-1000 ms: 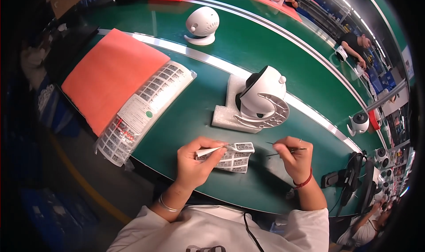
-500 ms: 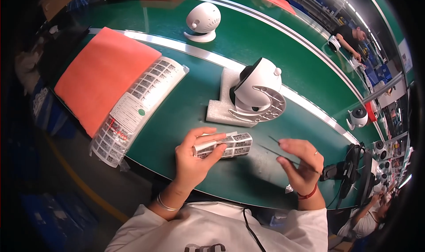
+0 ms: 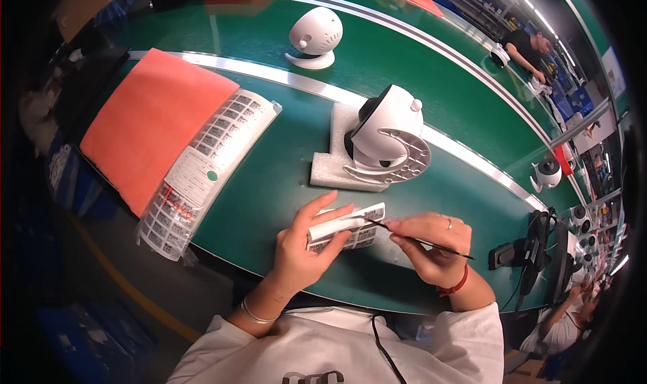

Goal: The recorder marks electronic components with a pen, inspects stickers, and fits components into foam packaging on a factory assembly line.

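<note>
My left hand (image 3: 301, 249) grips a folded sheet of printed labels (image 3: 357, 238), thumb in front and fingers behind it. A pair of dark tweezers (image 3: 431, 245) is pinched in my right hand (image 3: 435, 248), and its tips meet the upper edge of the label sheet. Just beyond my hands, a white rounded device (image 3: 389, 124) lies tipped over on a white foam block (image 3: 328, 170). Its curved, ribbed base faces me.
An orange sheet (image 3: 151, 124) and a plastic-wrapped stack of label sheets (image 3: 232, 128) lie at left. On the green belt stand a similar white device (image 3: 317, 37) and another (image 3: 546, 173) at right. A black stand (image 3: 532, 246) sits at the right table edge. A co-worker (image 3: 529, 53) is across.
My right hand has moved left, bringing the tweezers, now closed together, to the label sheet. The sheet has turned slightly in my left hand.
</note>
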{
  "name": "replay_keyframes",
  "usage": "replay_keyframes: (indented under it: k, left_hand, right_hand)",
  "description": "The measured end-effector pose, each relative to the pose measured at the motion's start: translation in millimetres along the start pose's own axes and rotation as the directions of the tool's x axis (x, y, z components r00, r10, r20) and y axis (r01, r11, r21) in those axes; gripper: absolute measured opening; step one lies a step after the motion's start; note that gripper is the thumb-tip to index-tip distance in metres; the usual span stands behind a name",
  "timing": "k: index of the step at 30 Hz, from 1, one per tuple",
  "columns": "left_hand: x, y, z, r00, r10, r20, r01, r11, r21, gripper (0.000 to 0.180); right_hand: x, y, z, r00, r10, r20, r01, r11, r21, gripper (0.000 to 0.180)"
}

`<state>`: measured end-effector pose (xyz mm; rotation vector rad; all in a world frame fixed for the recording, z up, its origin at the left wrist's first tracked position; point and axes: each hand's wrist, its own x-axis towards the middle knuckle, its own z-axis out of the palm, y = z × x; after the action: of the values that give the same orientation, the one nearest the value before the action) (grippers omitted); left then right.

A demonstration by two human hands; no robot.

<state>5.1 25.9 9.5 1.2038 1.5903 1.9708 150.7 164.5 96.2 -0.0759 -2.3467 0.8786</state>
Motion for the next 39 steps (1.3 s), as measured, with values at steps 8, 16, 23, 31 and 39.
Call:
replay_keyframes:
  k: [8,16,23,31,39]
  left_hand:
    - [-14,-2,-12,0.990,-0.107,0.090,0.101,0.993,0.068,0.060]
    - [-16,3,-16,0.972,-0.180,0.151,0.168,0.982,0.092,0.060]
    - [-16,4,-16,0.972,-0.184,0.150,0.170,0.981,0.098,0.056]
    - [-15,3,-16,0.971,-0.189,0.149,0.175,0.980,0.099,0.054]
    - [-15,3,-15,0.970,-0.191,0.152,0.175,0.978,0.114,0.053]
  right_hand:
    - [-6,19,-4,0.941,-0.340,0.008,0.323,0.888,-0.328,0.027]
    - [-11,51,6,0.908,-0.406,0.107,0.402,0.770,-0.495,0.024]
    - [-12,66,7,0.892,-0.425,0.153,0.441,0.745,-0.501,0.021]
    - [-12,76,9,0.876,-0.452,0.170,0.469,0.710,-0.525,0.020]
    - [-15,76,9,0.854,-0.479,0.203,0.503,0.661,-0.558,0.021]
